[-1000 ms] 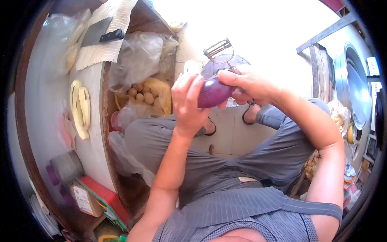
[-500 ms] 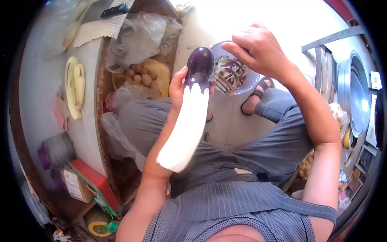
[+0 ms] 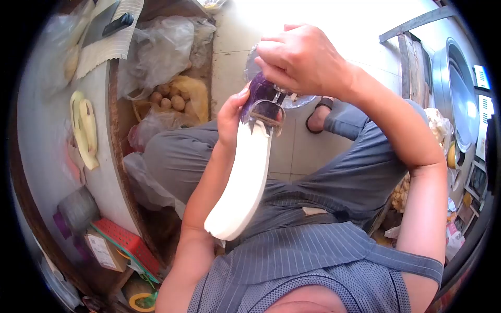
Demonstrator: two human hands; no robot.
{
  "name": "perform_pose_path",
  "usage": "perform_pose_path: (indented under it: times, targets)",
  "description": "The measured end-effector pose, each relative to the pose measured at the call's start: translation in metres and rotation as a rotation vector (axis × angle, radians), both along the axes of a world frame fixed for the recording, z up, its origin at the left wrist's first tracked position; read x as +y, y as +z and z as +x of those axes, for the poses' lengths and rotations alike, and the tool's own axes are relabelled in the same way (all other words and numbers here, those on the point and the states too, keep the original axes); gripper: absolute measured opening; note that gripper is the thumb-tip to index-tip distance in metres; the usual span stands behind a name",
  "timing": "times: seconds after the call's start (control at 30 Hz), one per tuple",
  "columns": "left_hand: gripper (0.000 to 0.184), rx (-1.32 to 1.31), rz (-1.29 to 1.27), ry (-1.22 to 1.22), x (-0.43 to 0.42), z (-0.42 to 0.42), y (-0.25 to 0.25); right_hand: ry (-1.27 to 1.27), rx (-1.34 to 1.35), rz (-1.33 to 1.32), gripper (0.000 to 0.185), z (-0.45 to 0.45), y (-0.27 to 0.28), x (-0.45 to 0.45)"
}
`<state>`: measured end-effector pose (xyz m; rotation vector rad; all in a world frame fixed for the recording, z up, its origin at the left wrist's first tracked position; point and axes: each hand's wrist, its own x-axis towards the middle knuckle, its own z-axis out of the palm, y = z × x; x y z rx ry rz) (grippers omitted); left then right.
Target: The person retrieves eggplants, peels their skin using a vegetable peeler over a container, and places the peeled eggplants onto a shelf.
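Note:
Most of the eggplant [image 3: 240,182] is peeled white, and purple skin remains around its upper end. My left hand [image 3: 232,115] is closed around that upper end from the left side, while the white end points down toward my lap. In my closed right hand [image 3: 308,60] is a peeler [image 3: 267,116], its metal head lying across the eggplant at the border between purple and white. Behind my hands, the bowl [image 3: 251,61] on the floor is mostly hidden.
On the counter [image 3: 107,182] at left lie pale long vegetables [image 3: 85,130] and a cleaver [image 3: 119,24] on a cloth. Below are plastic bags [image 3: 162,52] and a yellow bag [image 3: 194,94] with potato-like round things. A red basket [image 3: 125,242] stands nearer; a large metal basin [image 3: 459,99] is at right.
My right hand has come down and left, bringing the peeler onto the eggplant. The bowl of peelings is now mostly covered by my hands, and the view has shifted slightly.

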<state>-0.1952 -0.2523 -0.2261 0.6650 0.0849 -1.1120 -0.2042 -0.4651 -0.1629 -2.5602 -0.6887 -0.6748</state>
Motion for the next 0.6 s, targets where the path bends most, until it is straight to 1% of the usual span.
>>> perform_pose_path:
  times: [0.1,0.17,0.2,0.27,0.33,0.37,0.4,0.47,0.5,0.53,0.6]
  targets:
    - [0.056,-0.029,0.074,0.050,0.000,0.000,-0.001,-0.017,-0.029,-0.069,0.018,0.002,-0.002,-0.006]
    - [0.054,-0.043,0.111,0.075,0.001,0.000,-0.004,-0.096,-0.060,-0.152,0.019,0.003,-0.001,-0.011]
    - [0.053,-0.033,0.101,0.079,0.004,0.001,-0.007,-0.097,-0.062,-0.154,0.019,0.003,-0.002,-0.013]
    - [0.052,-0.029,0.082,0.085,0.005,0.004,-0.012,-0.140,-0.145,-0.203,0.019,0.005,-0.003,-0.017]
    - [0.052,0.051,0.053,0.063,0.005,0.004,-0.008,-0.163,-0.137,-0.225,0.019,0.007,-0.006,-0.021]
    - [0.054,0.116,0.159,0.131,0.003,0.003,-0.005,-0.183,-0.128,-0.244,0.019,0.008,-0.008,-0.024]
    - [0.054,0.113,0.156,0.132,0.006,0.004,-0.008,-0.182,-0.131,-0.247,0.019,0.011,-0.011,-0.029]
    - [0.054,0.140,0.036,0.042,0.015,0.007,-0.019,-0.215,-0.209,-0.230,0.014,0.017,-0.018,-0.045]
    - [0.054,0.138,0.032,0.041,0.017,0.007,-0.021,-0.257,-0.215,-0.366,0.013,0.019,-0.012,-0.055]
    - [0.054,0.115,0.025,0.050,0.019,0.005,-0.022,-0.339,-0.206,-0.376,0.015,0.022,-0.014,-0.069]
    - [0.055,0.087,0.016,0.050,0.018,0.009,-0.020,-0.454,-0.043,-0.366,0.018,0.020,-0.010,-0.088]
